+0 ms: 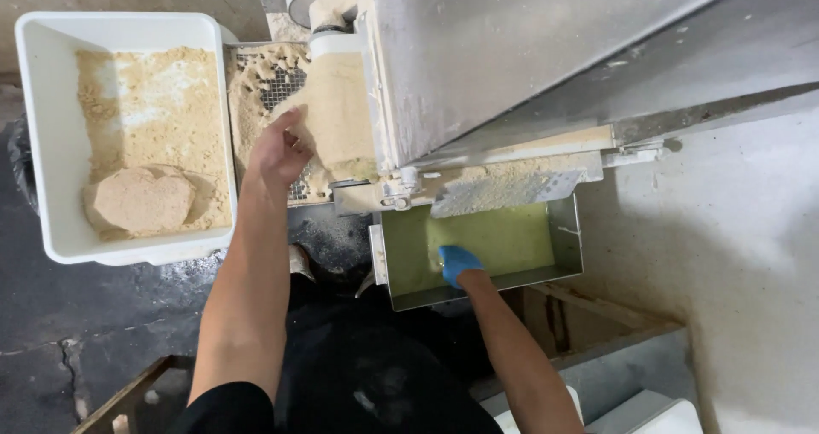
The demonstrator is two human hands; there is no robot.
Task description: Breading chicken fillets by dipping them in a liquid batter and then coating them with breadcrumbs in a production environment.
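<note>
My left hand [277,148] is bare and reaches up to a mound of beige, crumbly meal [337,110] heaped on a wire mesh tray [281,89] at the side of a grey metal machine [478,50]; its fingers rest against the mound. My right hand [458,263] wears a blue glove and lies inside a metal trough [567,229] beneath the machine, pressed on a flat yellow-green layer [503,238] that covers the trough's bottom. Neither hand grips anything that I can see.
A white plastic tub [43,144] at the left holds more beige meal and one rounded pressed lump [141,199]. Dark cracked floor [77,332] lies below. A pale wall [734,255] stands at the right, with a wooden frame [128,396] at the bottom left.
</note>
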